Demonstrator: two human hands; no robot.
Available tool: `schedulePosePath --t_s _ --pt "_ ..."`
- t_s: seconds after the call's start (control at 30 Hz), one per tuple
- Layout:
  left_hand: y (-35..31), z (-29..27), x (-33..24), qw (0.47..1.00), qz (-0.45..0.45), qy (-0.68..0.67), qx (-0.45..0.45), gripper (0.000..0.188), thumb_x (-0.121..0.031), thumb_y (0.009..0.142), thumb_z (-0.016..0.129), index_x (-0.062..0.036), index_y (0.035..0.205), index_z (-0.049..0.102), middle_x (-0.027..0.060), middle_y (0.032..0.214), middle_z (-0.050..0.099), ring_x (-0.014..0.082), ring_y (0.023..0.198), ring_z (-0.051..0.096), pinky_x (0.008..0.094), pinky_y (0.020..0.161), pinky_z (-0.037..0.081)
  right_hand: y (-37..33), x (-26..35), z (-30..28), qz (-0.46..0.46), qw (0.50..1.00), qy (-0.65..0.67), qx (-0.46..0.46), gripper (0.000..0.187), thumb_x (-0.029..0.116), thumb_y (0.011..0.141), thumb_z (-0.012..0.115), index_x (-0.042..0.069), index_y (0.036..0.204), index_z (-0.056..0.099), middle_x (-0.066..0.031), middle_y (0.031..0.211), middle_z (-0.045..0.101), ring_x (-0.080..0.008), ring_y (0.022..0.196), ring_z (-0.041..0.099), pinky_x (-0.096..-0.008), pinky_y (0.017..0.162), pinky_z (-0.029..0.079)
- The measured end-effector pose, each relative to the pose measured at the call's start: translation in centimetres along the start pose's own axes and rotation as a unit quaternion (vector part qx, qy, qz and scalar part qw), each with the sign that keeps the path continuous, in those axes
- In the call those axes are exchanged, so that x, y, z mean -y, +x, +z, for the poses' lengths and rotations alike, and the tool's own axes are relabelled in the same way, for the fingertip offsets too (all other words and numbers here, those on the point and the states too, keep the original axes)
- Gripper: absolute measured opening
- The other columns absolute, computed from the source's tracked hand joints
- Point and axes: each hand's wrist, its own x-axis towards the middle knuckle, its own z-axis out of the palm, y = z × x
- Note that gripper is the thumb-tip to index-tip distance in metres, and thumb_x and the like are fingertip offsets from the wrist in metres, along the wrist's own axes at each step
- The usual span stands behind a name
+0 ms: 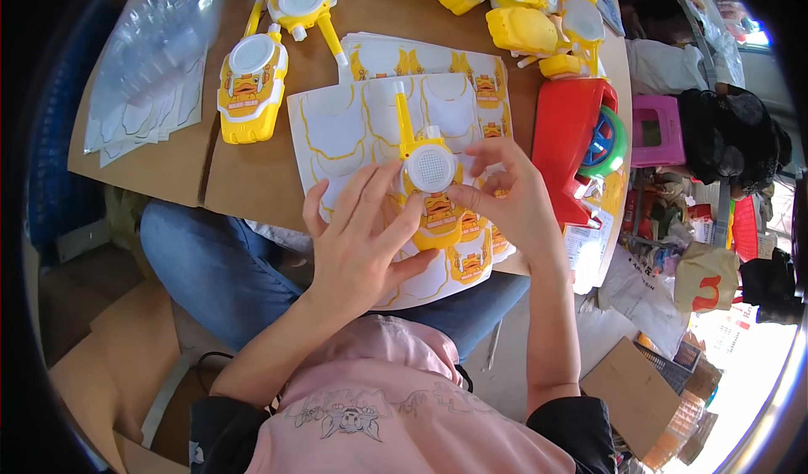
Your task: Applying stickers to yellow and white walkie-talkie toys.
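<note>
A yellow and white toy walkie-talkie lies face up on a printed sticker sheet in front of me. It has a round white speaker grille, a white-tipped antenna and a duck picture on its lower face. My left hand is spread over its left side, with the index fingertip touching the front beside the picture and the thumb near the bottom end. On the other side, my right hand rests its thumb tip at the picture's upper right edge. Its bent fingers stand apart from the thumb. The toy's underside is hidden.
Two similar walkie-talkies lie at the far left, by clear plastic packaging. Several yellow toy parts are heaped at the far right. A red toy piece with a green-rimmed wheel stands at the cardboard-covered table's right side.
</note>
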Motion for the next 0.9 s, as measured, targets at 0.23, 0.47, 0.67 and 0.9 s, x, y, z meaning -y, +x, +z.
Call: schedulePosePath --t_s 0.23,0.47,0.67,0.9 --pt "0.0 -0.2 0.1 1.000 -0.008 -0.003 0.019 0.060 -0.037 0.061 0.085 -0.0147 0.113 0.065 0.0120 0.138 0.053 0.0275 0.126 0.051 0.0514 0.108 0.019 1.4 -0.8 -1.1 0.029 0.965 0.171 0.197 0.055 0.003 0.075 0.080 0.005 0.124 0.056 -0.0021 0.093 0.059 -0.0083 0.075 0.061 -0.0228 0.059 0.052" --pt "0.4 -0.1 0.3 1.000 0.001 -0.001 0.020 0.057 -0.041 0.064 0.082 -0.0192 0.112 0.064 0.0107 0.136 0.054 0.0239 0.121 0.054 0.0514 0.107 0.019 3.0 -1.2 -1.1 0.068 0.944 0.208 0.246 0.038 0.000 0.079 0.073 0.002 0.113 0.056 -0.0046 0.092 0.064 -0.0082 0.075 0.065 -0.0216 0.056 0.053" --pt "0.6 0.0 0.4 1.000 0.007 -0.001 0.019 0.056 -0.044 0.066 0.082 -0.0178 0.112 0.064 0.0112 0.136 0.055 0.0244 0.121 0.055 0.0509 0.107 0.018 4.3 -0.9 -1.2 0.096 0.939 0.224 0.243 0.021 0.005 0.084 0.070 0.001 0.102 0.061 -0.0045 0.078 0.068 -0.0076 0.060 0.063 -0.0197 0.052 0.051" --pt "0.5 -0.1 0.5 1.000 0.009 0.000 0.012 0.055 -0.044 0.066 0.083 -0.0176 0.112 0.064 0.0112 0.136 0.055 0.0246 0.120 0.055 0.0503 0.107 0.019 4.4 -1.1 -0.9 0.113 0.938 0.232 0.231 0.018 0.005 0.084 0.069 0.000 0.100 0.063 -0.0048 0.075 0.067 -0.0081 0.059 0.063 -0.0198 0.051 0.051"
